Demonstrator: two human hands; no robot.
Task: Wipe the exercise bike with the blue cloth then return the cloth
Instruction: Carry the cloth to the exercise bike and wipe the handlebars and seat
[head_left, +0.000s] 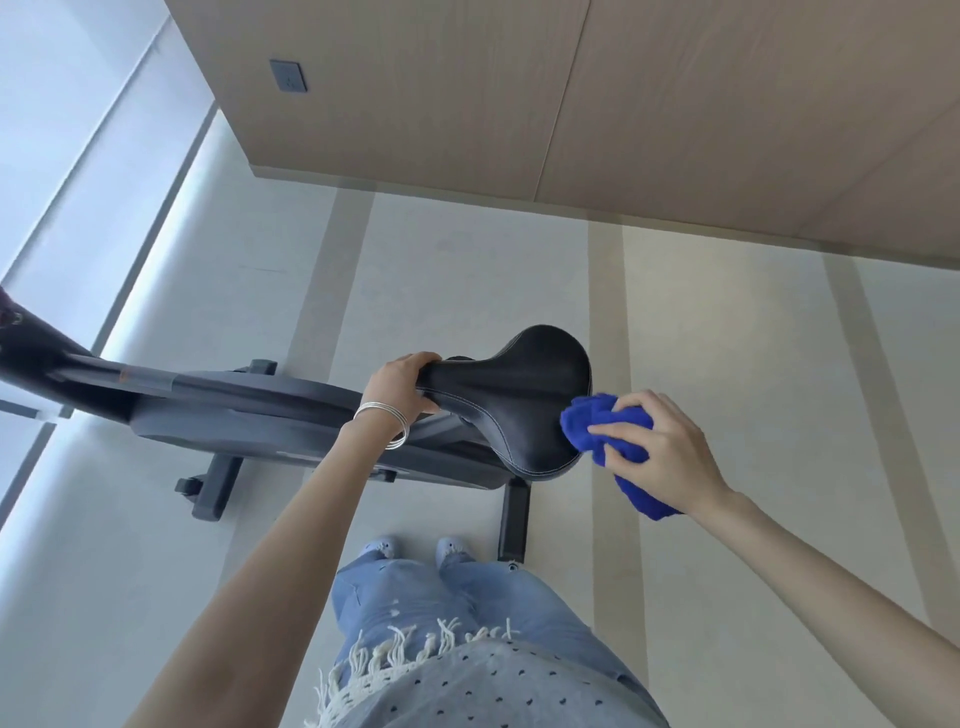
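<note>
**Cloth at the saddle's broad end, the rest of the bike off to the left**

The black padded saddle (511, 402) lies with its long axis running left to right, narrow nose on the left and broad rear on the right. The left hand (402, 389) has the nose: its fingers (418, 361) curl over the top, clamped on it and, I judge, steadying it. The right hand (660, 449) holds the bunched blue fluffy cloth (589, 426) against the near right edge of the broad rear. Its fingers (621, 427) are curled round the wad, and a tail of cloth sticks out under the palm toward the wrist.

The cloth touches the saddle's right end, and the rest of the seat's length runs leftward from it toward the other hand. A stroke along that axis would bring the two hands together, so the left would probably have to shift or let go before the nose could be wiped.

The dark grey frame of the exercise bike (249, 410) stretches farther left and lower, above the pale striped floor (727, 338). The left hand is nearer to it; the cloth hand is well apart from it. Whether the frame has been wiped cannot be told, and returning the cloth is not yet done.
</note>
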